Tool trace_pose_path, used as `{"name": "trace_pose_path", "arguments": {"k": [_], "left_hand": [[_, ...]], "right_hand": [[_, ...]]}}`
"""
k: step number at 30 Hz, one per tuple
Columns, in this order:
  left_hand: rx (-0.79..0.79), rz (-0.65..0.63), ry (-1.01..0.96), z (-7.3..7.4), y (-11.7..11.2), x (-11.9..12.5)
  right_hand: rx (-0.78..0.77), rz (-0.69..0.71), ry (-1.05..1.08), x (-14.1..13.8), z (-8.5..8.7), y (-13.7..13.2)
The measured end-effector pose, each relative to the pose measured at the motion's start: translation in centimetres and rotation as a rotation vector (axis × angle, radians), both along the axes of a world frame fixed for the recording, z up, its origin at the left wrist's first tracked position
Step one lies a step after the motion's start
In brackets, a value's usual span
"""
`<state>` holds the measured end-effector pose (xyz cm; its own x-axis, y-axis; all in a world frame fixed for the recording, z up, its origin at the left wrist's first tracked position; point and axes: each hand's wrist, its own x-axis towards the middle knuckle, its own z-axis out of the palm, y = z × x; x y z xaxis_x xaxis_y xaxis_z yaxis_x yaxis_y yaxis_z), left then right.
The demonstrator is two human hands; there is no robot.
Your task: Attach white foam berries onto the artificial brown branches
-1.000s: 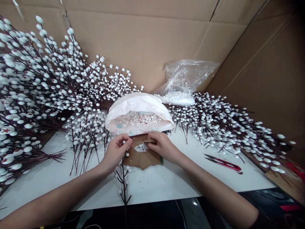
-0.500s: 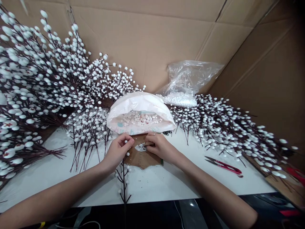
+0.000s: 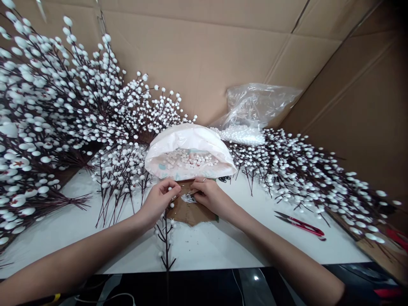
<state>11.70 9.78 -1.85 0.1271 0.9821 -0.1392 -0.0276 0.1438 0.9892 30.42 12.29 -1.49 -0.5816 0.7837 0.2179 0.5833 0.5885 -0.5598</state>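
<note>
My left hand [image 3: 157, 199] is closed round the top of a dark branch [image 3: 165, 240] that carries a few white beads and runs toward me over the white table [image 3: 223, 246]. A white bead shows at its fingertips. My right hand [image 3: 212, 195] is pinched on a thin small tool or twig that I cannot make out, its tip over a white glue patch [image 3: 188, 198] on a brown cardboard piece [image 3: 191, 211]. Just beyond both hands lies an open white bag [image 3: 188, 144] holding loose white beads.
Piles of white-beaded branches [image 3: 57, 114] fill the left and more branches [image 3: 302, 170] the right. A clear plastic bag [image 3: 255, 110] of beads sits at the back. Red snips [image 3: 301, 224] lie on the right. Cardboard walls [image 3: 207, 55] surround the table.
Both hands stayed at the cardboard piece, edging slightly closer together. The view drifted a little, so everything sits slightly lower and to the right.
</note>
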Motion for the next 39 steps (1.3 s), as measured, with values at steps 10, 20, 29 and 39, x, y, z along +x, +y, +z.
{"name": "trace_pose_path", "arguments": {"k": [10,20,29,39], "left_hand": [[-0.005,-0.008,-0.003,0.03,0.08,-0.03],[0.001,-0.010,-0.016,-0.12,0.13,-0.10],[0.026,-0.027,-0.039,-0.14,-0.10,-0.34],[0.019,-0.050,-0.016,0.15,-0.06,-0.42]], "right_hand": [[0.020,-0.072,-0.015,0.09,-0.09,-0.32],[-0.115,-0.051,0.363,0.22,-0.15,0.32],[-0.216,-0.019,0.601,-0.02,-0.47,0.24],[-0.253,-0.063,0.582,-0.15,-0.94,0.26]]}}
